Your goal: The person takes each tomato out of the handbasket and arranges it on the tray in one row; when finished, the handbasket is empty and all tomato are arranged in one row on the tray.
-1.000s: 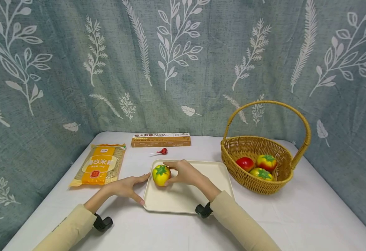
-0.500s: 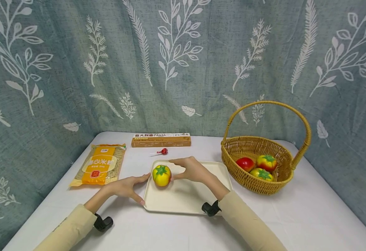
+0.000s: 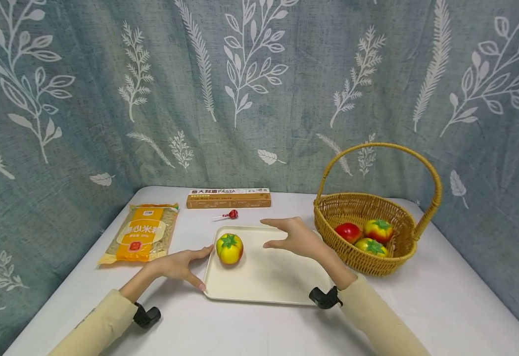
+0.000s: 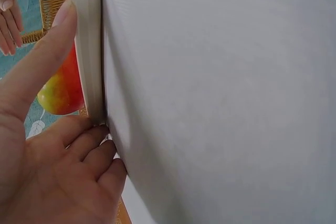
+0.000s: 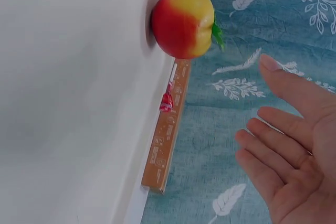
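Observation:
A yellow and red toy fruit [image 3: 229, 249] with a green leafy cap sits at the left end of the cream tray [image 3: 259, 284]. My left hand [image 3: 176, 266] rests against the tray's left edge, thumb at the near corner and fingers farther up. In the left wrist view the thumb [image 4: 44, 59] lies along the tray's rim. My right hand [image 3: 298, 239] is over the tray's right part, apart from the fruit, with thumb and fingers spread. In the right wrist view nothing lies in its palm [image 5: 304, 182], and the fruit [image 5: 184, 24] stands at a distance.
A wicker basket [image 3: 361, 264] with a tall handle stands at the right, holding a red fruit [image 3: 348, 232] and two leafy-capped ones. Behind the tray lie a lollipop [image 3: 232, 214] and a pasta box [image 3: 228, 199]. An orange-labelled food bag [image 3: 141, 235] lies at the left.
My right hand has let go of the toy fruit and moved right, away from it. The fruit stays on the tray. My left hand has not moved.

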A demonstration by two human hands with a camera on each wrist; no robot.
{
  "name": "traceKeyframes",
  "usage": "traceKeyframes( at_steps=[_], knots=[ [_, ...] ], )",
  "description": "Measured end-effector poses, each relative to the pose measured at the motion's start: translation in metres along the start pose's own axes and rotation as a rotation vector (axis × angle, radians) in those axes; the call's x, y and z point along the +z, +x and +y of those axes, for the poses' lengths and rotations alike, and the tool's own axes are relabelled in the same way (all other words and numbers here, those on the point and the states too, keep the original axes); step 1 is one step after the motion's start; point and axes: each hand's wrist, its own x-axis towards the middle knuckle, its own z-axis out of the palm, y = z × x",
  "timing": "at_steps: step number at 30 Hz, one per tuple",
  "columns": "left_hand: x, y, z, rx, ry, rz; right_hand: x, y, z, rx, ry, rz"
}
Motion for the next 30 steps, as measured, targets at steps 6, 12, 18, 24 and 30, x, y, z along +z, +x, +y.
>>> traceKeyframes(
  at_steps=[6,12,18,24,30],
  knots=[
    [0.001,0.0,0.002,-0.009,0.006,-0.01,-0.016,-0.026,0.012,-0.019,-0.053,0.088],
    [0.001,0.001,0.001,-0.015,0.011,-0.011,-0.036,-0.051,0.022,-0.012,-0.082,0.156],
    [0.001,0.002,0.0,-0.025,0.01,-0.005,-0.054,-0.071,0.034,0.018,-0.128,0.195],
    [0.0,0.003,-0.001,-0.034,0.0,-0.001,-0.071,-0.088,0.042,0.053,-0.173,0.213],
    [0.0,0.002,-0.001,-0.032,-0.002,-0.004,-0.083,-0.103,0.05,0.089,-0.199,0.226]
  ],
)
